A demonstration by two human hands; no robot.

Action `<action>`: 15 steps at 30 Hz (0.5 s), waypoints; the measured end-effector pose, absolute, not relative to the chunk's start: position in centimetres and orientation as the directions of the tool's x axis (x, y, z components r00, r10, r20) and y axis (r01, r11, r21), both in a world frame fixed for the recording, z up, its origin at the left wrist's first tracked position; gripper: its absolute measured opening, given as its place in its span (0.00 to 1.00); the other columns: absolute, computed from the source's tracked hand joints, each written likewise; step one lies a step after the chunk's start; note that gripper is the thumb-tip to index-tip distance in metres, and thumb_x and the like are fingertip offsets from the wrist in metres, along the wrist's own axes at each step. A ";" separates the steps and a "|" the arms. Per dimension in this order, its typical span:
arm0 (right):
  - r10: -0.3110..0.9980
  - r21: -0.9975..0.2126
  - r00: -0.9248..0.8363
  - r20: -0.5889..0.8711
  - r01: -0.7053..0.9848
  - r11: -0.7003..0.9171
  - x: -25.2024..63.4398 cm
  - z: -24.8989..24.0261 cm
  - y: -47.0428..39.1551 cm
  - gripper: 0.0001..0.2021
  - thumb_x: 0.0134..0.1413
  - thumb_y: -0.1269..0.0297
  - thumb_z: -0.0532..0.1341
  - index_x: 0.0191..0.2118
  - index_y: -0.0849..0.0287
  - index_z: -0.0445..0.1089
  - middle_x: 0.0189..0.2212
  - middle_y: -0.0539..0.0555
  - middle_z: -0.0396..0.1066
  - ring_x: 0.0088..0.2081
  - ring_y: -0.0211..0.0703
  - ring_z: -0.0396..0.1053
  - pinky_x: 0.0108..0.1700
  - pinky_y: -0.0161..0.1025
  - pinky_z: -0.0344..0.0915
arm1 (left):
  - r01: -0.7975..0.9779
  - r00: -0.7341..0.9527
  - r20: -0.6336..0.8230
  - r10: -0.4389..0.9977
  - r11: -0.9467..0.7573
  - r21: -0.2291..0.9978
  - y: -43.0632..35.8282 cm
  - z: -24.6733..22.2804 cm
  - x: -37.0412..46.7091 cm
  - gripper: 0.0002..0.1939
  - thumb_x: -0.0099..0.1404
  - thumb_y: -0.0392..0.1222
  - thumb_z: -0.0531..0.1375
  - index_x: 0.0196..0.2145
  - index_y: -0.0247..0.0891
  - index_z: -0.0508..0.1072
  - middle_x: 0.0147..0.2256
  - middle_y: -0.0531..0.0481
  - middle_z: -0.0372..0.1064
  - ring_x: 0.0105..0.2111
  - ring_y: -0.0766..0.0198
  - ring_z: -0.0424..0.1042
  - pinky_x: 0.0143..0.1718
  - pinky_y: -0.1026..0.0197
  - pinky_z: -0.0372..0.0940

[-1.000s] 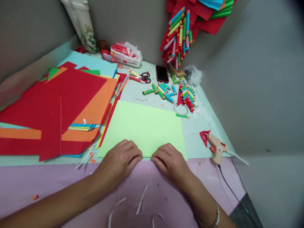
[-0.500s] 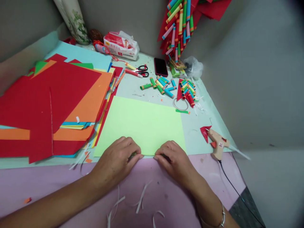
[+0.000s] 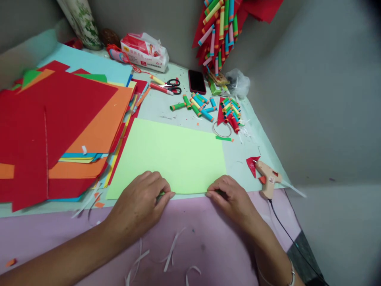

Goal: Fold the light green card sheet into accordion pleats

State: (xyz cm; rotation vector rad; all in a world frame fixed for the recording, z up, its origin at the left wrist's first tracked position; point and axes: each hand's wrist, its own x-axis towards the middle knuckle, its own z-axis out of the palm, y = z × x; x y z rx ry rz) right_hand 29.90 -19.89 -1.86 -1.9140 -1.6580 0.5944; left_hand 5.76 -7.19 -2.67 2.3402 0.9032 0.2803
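We pinch the near edge of a light green sheet between thumbs and fingers, our left hand and right hand apart along it. The sheet lies on the counter, between a stack of coloured paper and a beige glue gun.

Bare fingers, bare forearms, silvery bangle (right arm).

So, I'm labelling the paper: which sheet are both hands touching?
The light green sheet, right of the red-topped stack; the left hand and right hand pinch its near edge.
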 end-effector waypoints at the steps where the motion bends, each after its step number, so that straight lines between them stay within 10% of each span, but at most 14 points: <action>1: 0.986 -0.653 0.166 -0.002 0.747 -0.127 30.2 -1.8 -20.0 0.05 0.60 0.70 0.62 0.34 0.54 0.73 0.31 0.50 0.69 0.37 0.43 0.66 0.40 0.40 0.63 | 0.543 0.744 -0.027 0.667 -0.581 0.607 -7.2 -2.6 5.8 0.09 0.69 0.40 0.55 0.31 0.40 0.71 0.32 0.50 0.68 0.36 0.58 0.64 0.39 0.55 0.58; 15: 0.962 -0.697 0.254 -0.100 0.672 -0.250 31.5 -0.7 -20.5 0.05 0.60 0.67 0.62 0.32 0.54 0.72 0.32 0.50 0.68 0.36 0.41 0.66 0.40 0.40 0.61 | 0.543 0.741 -0.044 0.670 -0.559 0.627 -6.8 -2.8 5.9 0.11 0.68 0.46 0.54 0.29 0.41 0.70 0.31 0.50 0.68 0.36 0.57 0.64 0.38 0.54 0.58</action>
